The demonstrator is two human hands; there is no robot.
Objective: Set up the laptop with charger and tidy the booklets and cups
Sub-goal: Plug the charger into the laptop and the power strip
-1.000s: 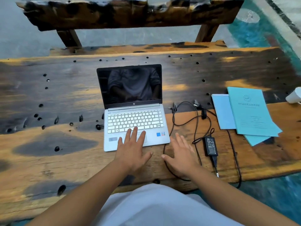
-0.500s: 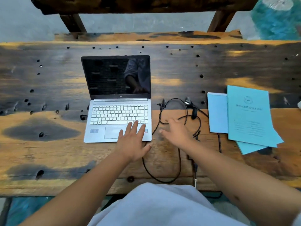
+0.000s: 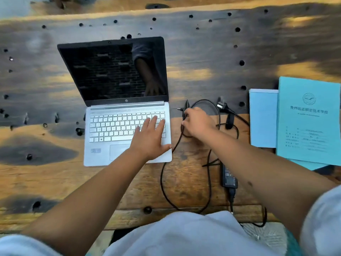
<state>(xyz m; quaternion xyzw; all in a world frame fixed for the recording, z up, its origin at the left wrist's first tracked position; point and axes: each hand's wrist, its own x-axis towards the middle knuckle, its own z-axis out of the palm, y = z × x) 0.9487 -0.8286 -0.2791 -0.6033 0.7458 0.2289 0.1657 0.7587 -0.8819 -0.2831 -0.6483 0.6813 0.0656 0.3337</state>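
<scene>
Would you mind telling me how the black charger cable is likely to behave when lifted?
Probably floppy: the charger cable lies in loose loops. The power brick would likely drag behind. The right hand grips its laptop end.

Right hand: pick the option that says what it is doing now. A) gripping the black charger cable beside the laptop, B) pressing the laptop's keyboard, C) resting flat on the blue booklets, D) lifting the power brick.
A: the right hand curls around the black charger cable, just right of the laptop.

Head view, steeply down, close
</scene>
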